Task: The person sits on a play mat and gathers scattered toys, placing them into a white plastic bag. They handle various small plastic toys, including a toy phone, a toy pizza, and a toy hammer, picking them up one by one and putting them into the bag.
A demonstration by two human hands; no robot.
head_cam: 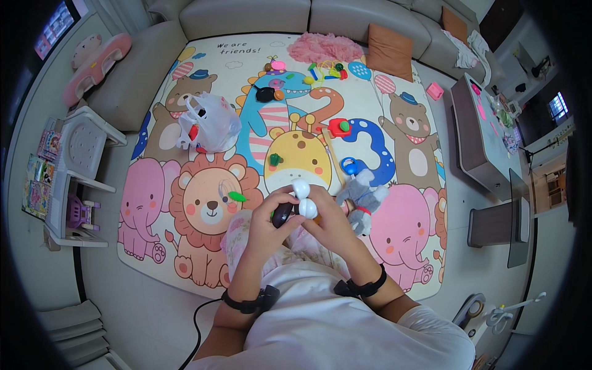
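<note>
In front of my lap, my left hand (267, 217) is closed around a glossy dark purple toy piece (282, 215), perhaps an eggplant. My right hand (327, 224) grips white rounded plastic toy pieces (307, 209), and both sets of fingertips meet around them. Part of these toys is hidden by the fingers, so I cannot tell whether the pieces are joined. Beside my right hand lies a grey plush toy (365, 199) with a red band. A green toy vegetable (237, 196) rests to the left of my left hand. Farther ahead sits a small dark green toy (275, 159).
On the printed play mat (152, 217) stands a white plastic bag (215, 122) with toys inside. A blue ring toy (349, 165), a red toy pan (337, 128) and a black toy pan (265, 94) lie ahead. Beyond are a pink fluffy cushion (323, 47) and a grey sofa (245, 16).
</note>
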